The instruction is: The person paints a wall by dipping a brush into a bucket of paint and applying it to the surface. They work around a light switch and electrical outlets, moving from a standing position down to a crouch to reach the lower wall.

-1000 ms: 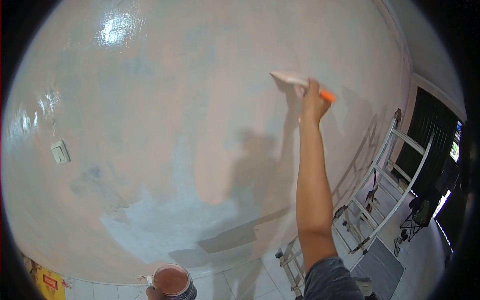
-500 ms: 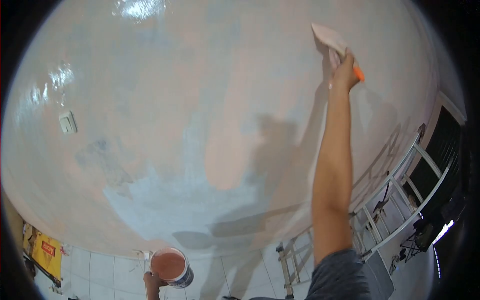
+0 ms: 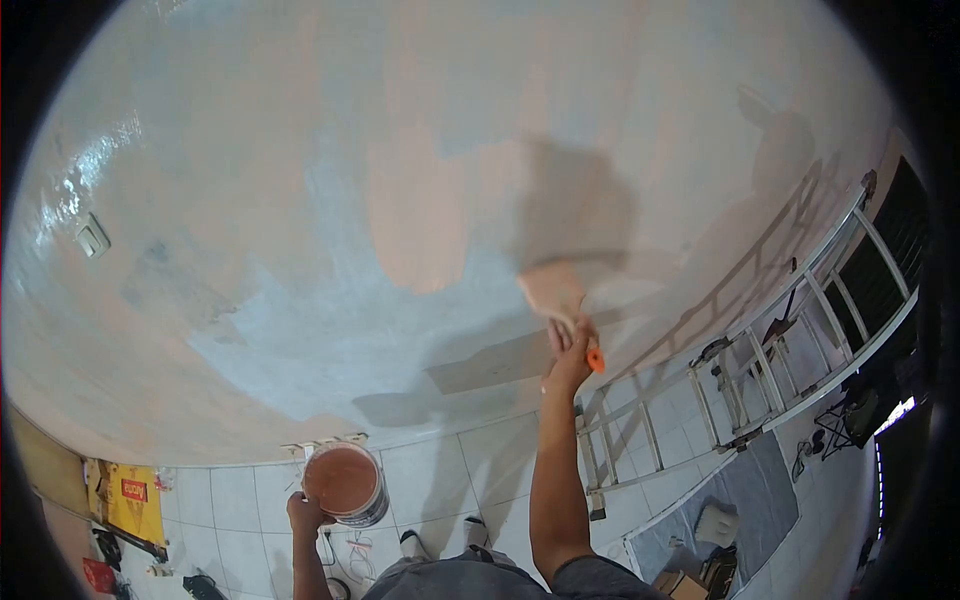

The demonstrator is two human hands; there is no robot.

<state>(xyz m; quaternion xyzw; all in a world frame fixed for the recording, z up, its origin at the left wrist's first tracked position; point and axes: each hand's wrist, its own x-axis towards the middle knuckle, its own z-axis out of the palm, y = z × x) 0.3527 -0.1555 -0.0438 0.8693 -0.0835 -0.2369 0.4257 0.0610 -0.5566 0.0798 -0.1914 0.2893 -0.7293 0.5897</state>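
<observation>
A wide paintbrush with an orange handle end is in my right hand, the fingers closed around its handle. Peach paint coats the brush head, which lies over the lower part of the wall. My left hand, low in the view, grips the side of a round paint bucket. Inside the bucket is salmon-coloured paint. Patchy peach and grey-blue areas cover the wall, with a bare pale blue stretch near its bottom.
A metal ladder lies along the right side. On the wall at left is a light switch. A yellow box stands by the wall's left foot. White floor tiles run below, and a grey sheet lies at lower right.
My right hand has come down the wall and leftward with the paintbrush. The view has tilted lower, showing my feet and more floor. My left hand still holds the bucket.
</observation>
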